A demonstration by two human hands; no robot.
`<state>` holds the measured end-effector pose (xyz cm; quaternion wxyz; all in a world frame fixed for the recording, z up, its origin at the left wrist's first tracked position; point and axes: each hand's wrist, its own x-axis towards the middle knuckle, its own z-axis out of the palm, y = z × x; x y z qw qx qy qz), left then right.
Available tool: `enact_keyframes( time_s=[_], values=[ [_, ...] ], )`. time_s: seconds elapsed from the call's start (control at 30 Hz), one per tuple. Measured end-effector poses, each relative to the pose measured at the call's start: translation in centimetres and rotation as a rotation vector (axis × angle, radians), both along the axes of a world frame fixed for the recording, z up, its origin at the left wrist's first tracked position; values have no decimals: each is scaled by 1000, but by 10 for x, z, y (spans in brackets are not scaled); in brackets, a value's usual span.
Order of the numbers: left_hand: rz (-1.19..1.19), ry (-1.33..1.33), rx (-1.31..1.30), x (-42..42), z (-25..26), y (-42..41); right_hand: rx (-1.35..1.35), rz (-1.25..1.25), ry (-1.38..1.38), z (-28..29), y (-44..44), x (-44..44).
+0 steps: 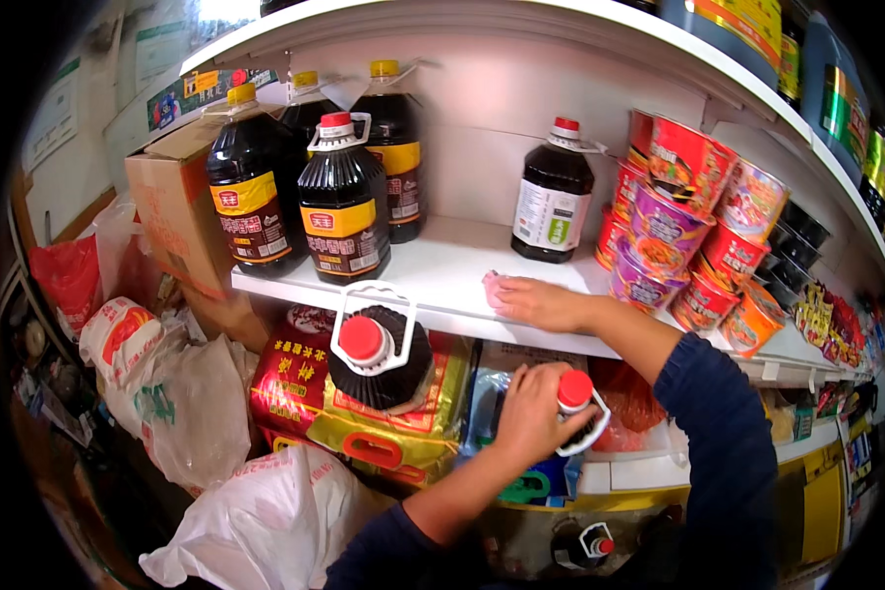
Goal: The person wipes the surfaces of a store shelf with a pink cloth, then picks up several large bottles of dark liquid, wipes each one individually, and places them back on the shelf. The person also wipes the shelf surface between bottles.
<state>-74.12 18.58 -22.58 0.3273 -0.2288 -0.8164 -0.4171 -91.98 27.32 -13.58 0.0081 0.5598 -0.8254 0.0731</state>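
Observation:
My right hand (542,301) lies flat on the white shelf (442,254), fingers over a small pink cloth (494,290). Lower down, my left hand (535,409) grips the neck of a dark bottle (575,391) with a red cap and white handle. That bottle's body is mostly hidden by the hand. Behind my right hand a dark bottle with a white label (553,192) stands upright on the shelf. Another red-capped bottle (380,361) stands on a red and gold packaged bag (398,424), left of my left hand.
Several vinegar bottles (345,199) stand at the shelf's left, beside a cardboard box (177,206). Stacked instant noodle cups (667,221) rise close to my right forearm. An upper shelf (487,18) overhangs. Plastic bags (265,509) crowd the lower left; another bottle (582,546) stands below.

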Motion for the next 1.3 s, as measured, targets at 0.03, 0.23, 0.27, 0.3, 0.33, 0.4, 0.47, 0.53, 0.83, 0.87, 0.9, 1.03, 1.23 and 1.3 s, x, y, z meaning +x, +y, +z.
enact_keyframes(
  time_s=[0.03, 0.23, 0.27, 0.3, 0.33, 0.4, 0.47, 0.53, 0.83, 0.87, 0.9, 1.03, 1.23, 1.3],
  values=[
    [-5, 15, 11, 0, 1, -2, -1, 9, 57, -8, -16, 0],
    [-69, -22, 34, 0, 0, -7, 124, -74, 18, -10, -106, -37],
    [-82, 1, 43, -1, -3, -7, 116, -104, 46, -12, -120, -52],
    [-92, 21, 57, -2, -4, -8, 112, -130, 73, -10, -134, -61],
    [-121, 17, 51, -3, -4, -10, 81, -245, -45, 6, -143, -54],
    [-201, 6, 46, -5, -3, -11, -58, -263, 129, -28, -131, -106],
    [-189, -1, -14, -5, -3, -19, -107, -288, 143, -38, -133, -144],
    [-180, 21, -71, -6, -6, -21, -49, -370, 15, -23, -135, -168],
    [-195, 23, 64, -7, -3, -23, 168, -758, -8, -13, -134, -111],
    [-175, 56, 83, -7, -2, -17, 135, -790, -46, -12, -124, -93],
    [-168, 59, 84, -7, -3, -15, 142, -723, -60, -14, -113, -85],
    [-117, 50, 85, -11, -8, -13, 195, -423, -20, -27, -65, -41],
    [-106, 47, 71, -7, -5, -9, -418, -622, -722, 38, 5, 28],
    [-86, 87, 83, -4, -2, -10, -659, -501, -810, 28, 18, 16]
  ],
)
